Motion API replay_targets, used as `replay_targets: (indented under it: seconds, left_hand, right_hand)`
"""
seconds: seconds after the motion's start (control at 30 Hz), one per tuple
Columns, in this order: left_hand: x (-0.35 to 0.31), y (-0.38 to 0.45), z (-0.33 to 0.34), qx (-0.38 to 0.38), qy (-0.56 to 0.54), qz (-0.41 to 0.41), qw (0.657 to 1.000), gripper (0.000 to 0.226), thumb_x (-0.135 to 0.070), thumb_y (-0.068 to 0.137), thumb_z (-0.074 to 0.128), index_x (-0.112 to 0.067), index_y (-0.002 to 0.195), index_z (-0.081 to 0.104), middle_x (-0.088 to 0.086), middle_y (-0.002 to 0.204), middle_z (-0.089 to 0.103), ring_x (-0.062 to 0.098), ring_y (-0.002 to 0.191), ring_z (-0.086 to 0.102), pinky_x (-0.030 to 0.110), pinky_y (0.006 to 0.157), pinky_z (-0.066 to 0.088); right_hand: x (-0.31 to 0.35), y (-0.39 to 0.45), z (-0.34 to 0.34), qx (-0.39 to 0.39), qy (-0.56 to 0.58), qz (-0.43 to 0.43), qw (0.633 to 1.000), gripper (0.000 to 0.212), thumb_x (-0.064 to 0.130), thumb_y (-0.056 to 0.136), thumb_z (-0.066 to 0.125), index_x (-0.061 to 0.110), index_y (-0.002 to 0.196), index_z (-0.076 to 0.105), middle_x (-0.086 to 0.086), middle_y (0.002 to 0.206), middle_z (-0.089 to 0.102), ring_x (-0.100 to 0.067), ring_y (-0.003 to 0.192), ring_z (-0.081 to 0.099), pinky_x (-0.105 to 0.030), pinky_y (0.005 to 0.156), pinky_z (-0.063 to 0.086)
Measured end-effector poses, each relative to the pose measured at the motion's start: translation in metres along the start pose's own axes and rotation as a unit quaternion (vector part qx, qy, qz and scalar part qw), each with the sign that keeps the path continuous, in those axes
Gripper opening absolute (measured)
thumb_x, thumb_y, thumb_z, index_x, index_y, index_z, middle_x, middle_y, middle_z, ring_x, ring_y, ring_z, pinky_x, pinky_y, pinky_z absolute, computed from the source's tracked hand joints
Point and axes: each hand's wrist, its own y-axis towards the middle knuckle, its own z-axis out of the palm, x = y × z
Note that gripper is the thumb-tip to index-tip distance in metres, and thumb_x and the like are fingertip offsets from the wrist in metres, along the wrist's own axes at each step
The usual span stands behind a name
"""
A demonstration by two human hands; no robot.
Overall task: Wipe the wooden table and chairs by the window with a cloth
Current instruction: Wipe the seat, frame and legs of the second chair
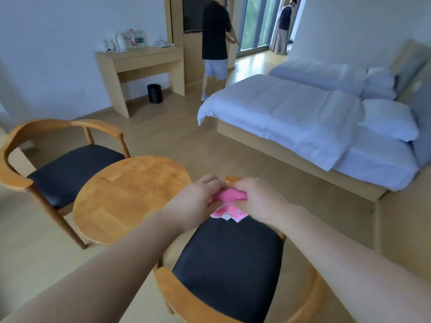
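Both hands bunch a pink cloth [229, 202] above the near chair [229, 264].
Left hand [198, 201] and right hand [258, 201] each close their grip on it, beside the round wooden desk [126, 197].

Single head-worn wide-angle view, looking forward and down from standing height. Nearest, at bottom centre, a chair [229, 262] directly below the camera, with both forearms reaching in from the lower corners. Middle distance: round table [130, 197] left of centre, second chair [70, 169] beyond it. Far field: beds [303, 117] at right, desk [140, 64] at upper left, window [256, 22] at top. Straight edges bow toward the frame borders
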Motion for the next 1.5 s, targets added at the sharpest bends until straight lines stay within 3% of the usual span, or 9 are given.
replay_targets:
  seconds: [0.1,0.3,0.57,0.67,0.8,0.97,1.13,1.37,1.5]
  left_hand:
    - [-0.014,-0.013,0.024,0.016,-0.026,0.018,0.999,0.03,-0.01,0.086,0.066,-0.011,0.116,0.062,-0.008,0.107,0.05,0.005,0.086,0.051,0.008,0.078,0.039]
    - [-0.04,-0.028,0.064,0.102,-0.051,0.112,0.987,0.031,-0.009,0.085,0.065,-0.015,0.115,0.063,-0.014,0.119,0.045,0.007,0.105,0.054,0.014,0.088,0.042]
    - [-0.01,-0.012,0.055,0.194,-0.112,0.23,0.947,0.015,-0.015,0.089,0.065,-0.013,0.104,0.067,-0.003,0.131,0.044,0.008,0.094,0.053,0.006,0.078,0.037]
    - [0.003,-0.016,0.048,0.22,-0.124,0.265,0.931,0.012,-0.006,0.087,0.065,-0.009,0.098,0.067,-0.002,0.125,0.051,0.007,0.1,0.052,0.003,0.08,0.036]
    - [0.003,-0.023,0.049,0.282,-0.142,0.331,0.889,0.016,0.005,0.084,0.06,-0.009,0.09,0.064,-0.001,0.098,0.056,0.013,0.09,0.055,0.029,0.077,0.048]
    - [-0.002,-0.032,0.065,0.318,-0.155,0.319,0.879,0.016,0.002,0.086,0.056,-0.013,0.087,0.052,0.002,0.091,0.055,0.02,0.084,0.054,0.041,0.071,0.048]
    - [0.001,-0.053,0.086,0.363,-0.139,0.268,0.882,0.034,-0.003,0.089,0.055,-0.033,0.099,0.041,-0.007,0.096,0.06,0.009,0.085,0.058,0.034,0.071,0.052]
    - [-0.009,-0.076,0.113,0.376,-0.149,0.276,0.872,0.023,-0.006,0.089,0.056,-0.023,0.103,0.048,-0.007,0.095,0.062,0.006,0.083,0.059,0.032,0.071,0.051]
    - [-0.013,-0.087,0.123,0.386,-0.18,0.305,0.852,0.022,-0.006,0.088,0.058,-0.02,0.104,0.052,-0.009,0.095,0.062,0.007,0.083,0.058,0.028,0.071,0.05]
  right_hand:
    - [-0.008,-0.046,0.013,-0.031,0.003,0.024,0.999,0.013,0.031,0.086,0.058,0.027,0.096,0.064,0.006,0.088,0.057,-0.016,0.079,0.059,-0.033,0.065,0.05]
    - [-0.021,-0.116,0.041,-0.038,0.001,0.128,0.991,0.057,0.015,0.089,0.059,0.027,0.141,0.04,-0.002,0.126,0.05,-0.021,0.112,0.053,-0.03,0.092,0.045]
    - [0.008,-0.135,0.077,-0.124,0.078,0.29,0.946,0.081,0.035,0.079,0.073,0.029,0.148,0.029,0.003,0.137,0.043,-0.017,0.121,0.047,-0.035,0.098,0.044]
    - [0.031,-0.139,0.1,-0.177,0.115,0.324,0.922,0.08,0.037,0.078,0.074,0.029,0.146,0.032,0.006,0.134,0.047,-0.015,0.12,0.048,-0.03,0.095,0.043]
    - [0.055,-0.151,0.119,-0.208,0.144,0.366,0.895,0.073,0.034,0.081,0.072,0.028,0.143,0.035,0.007,0.132,0.052,-0.013,0.116,0.052,-0.031,0.093,0.048]
    - [0.061,-0.161,0.132,-0.229,0.179,0.391,0.873,0.033,0.039,0.079,0.068,0.023,0.106,0.058,0.004,0.092,0.066,-0.013,0.083,0.062,-0.034,0.071,0.055]
    - [0.058,-0.176,0.16,-0.221,0.247,0.379,0.864,0.017,0.044,0.076,0.069,0.034,0.083,0.058,0.014,0.075,0.063,-0.001,0.069,0.06,-0.014,0.055,0.046]
    - [0.06,-0.198,0.196,-0.242,0.281,0.415,0.831,0.027,0.035,0.089,0.061,0.009,0.093,0.063,-0.013,0.083,0.065,-0.017,0.066,0.052,-0.03,0.06,0.043]
    - [0.065,-0.209,0.211,-0.275,0.262,0.481,0.79,0.024,0.023,0.095,0.049,0.022,0.074,0.06,-0.004,0.068,0.056,-0.015,0.059,0.044,-0.026,0.051,0.037]
